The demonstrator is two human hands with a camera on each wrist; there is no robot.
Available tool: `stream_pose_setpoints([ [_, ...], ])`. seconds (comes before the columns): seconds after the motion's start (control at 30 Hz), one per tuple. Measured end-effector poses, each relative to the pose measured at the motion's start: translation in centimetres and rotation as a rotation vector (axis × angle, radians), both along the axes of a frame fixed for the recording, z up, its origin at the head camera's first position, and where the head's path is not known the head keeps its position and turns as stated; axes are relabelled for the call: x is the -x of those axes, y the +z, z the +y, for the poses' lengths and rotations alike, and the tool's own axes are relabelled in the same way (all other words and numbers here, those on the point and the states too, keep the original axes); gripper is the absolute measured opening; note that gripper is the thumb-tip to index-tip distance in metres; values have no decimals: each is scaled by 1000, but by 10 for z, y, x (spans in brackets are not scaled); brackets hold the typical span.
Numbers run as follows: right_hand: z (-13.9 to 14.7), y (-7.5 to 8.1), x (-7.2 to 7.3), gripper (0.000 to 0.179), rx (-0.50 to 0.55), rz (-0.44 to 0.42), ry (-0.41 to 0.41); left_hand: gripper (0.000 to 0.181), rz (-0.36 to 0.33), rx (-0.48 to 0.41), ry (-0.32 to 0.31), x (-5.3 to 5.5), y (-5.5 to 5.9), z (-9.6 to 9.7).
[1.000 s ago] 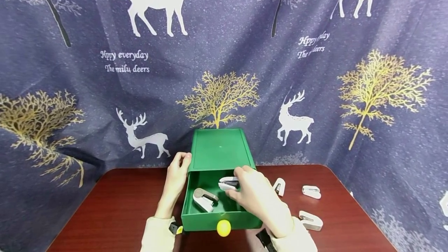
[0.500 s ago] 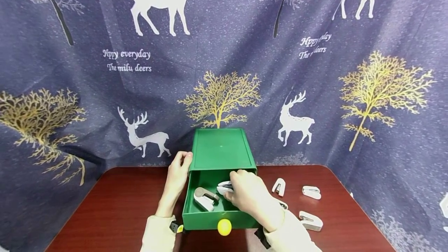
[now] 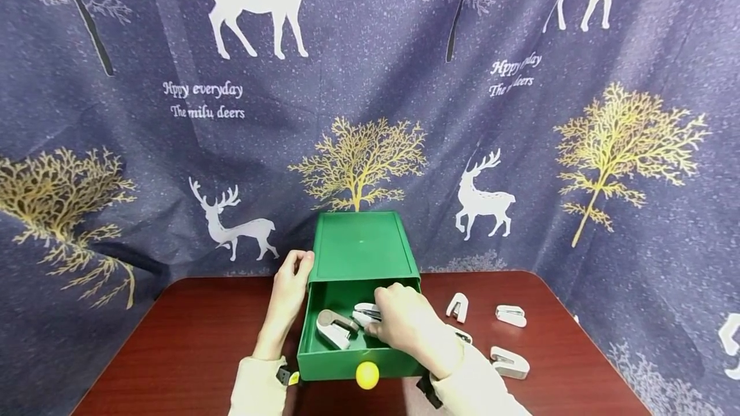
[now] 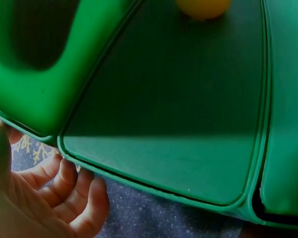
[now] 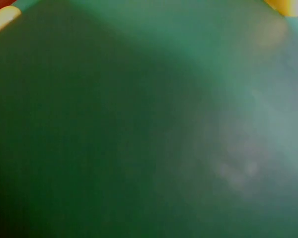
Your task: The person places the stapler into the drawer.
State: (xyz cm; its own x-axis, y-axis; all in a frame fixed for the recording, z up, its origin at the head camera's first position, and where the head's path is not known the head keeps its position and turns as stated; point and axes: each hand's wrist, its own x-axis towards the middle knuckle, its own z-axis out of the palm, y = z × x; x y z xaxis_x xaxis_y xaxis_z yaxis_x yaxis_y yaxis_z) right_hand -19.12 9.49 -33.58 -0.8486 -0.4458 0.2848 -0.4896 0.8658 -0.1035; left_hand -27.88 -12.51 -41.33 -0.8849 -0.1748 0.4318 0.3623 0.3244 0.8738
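In the head view, a green drawer box [image 3: 363, 246] stands on the table with its drawer [image 3: 326, 361] pulled out, a yellow knob [image 3: 367, 375] on the front. My right hand [image 3: 405, 320] reaches into the drawer and holds a white stapler [image 3: 365, 314], partly hidden by the fingers. Left of it in the drawer lies a white-and-grey stapler [image 3: 333, 329]. My left hand [image 3: 291, 287] rests against the box's left side; in the left wrist view its relaxed fingers [image 4: 72, 191] touch the box edge. A green surface [image 5: 139, 124] fills most of the right wrist view, hiding the right hand.
Right of the box on the reddish-brown table [image 3: 191, 339] lie several more staplers: a small white one [image 3: 457, 307], another white one [image 3: 511, 315], a larger whitish one [image 3: 509, 363] and one partly covered by my right arm [image 3: 460, 334]. A patterned cloth [image 3: 370, 82] hangs behind.
My right hand has moved the white stapler a little left and down inside the drawer, closer to the white-and-grey one. The left hand stays against the box.
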Motion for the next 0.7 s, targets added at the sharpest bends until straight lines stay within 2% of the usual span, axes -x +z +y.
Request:
stream_pose_setpoints([
  [0.23, 0, -1, 2, 30, 3, -44, 1, 34, -11, -4, -1, 0, 1, 1],
  [0.5, 0, -2, 7, 34, 6, -57, 14, 33, -9, -22, -11, 1, 3, 0],
  [0.7, 1, -2, 3, 43, 34, -18, 14, 33, -14, -6, -7, 0, 2, 1],
])
